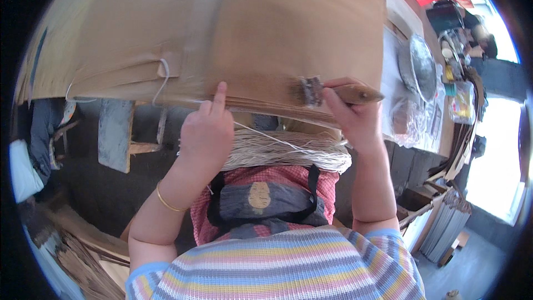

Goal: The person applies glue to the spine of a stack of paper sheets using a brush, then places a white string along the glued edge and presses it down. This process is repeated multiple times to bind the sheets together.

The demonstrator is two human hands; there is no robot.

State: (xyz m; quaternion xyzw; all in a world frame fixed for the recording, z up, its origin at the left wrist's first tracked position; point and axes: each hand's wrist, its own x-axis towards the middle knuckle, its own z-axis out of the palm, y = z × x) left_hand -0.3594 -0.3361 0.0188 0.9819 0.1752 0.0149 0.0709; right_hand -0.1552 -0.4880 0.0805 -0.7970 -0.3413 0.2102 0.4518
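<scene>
My right hand (358, 116) grips the wooden handle of a flat paintbrush (361, 94). Its bristles, dark and partly whitish, lie on or just over the near edge of a stack of brown paper sheets (294, 33); I cannot tell whether they touch. To the left, my left hand (208, 133) holds nothing and rests at that same edge, index finger stretched out on the top sheet and the other fingers partly bent. Across my lap lies a thick bundle of pale strings (283, 150), above a red checked cloth (266, 176) with a dark patch.
On the right of the table stands a metal basin (419, 66), with clear plastic wrap (408, 125) nearby and a plastic container (462, 103) beyond. Another brown paper pile with a white cord (164, 78) lies at left. A grey board (115, 133) hangs below the table edge.
</scene>
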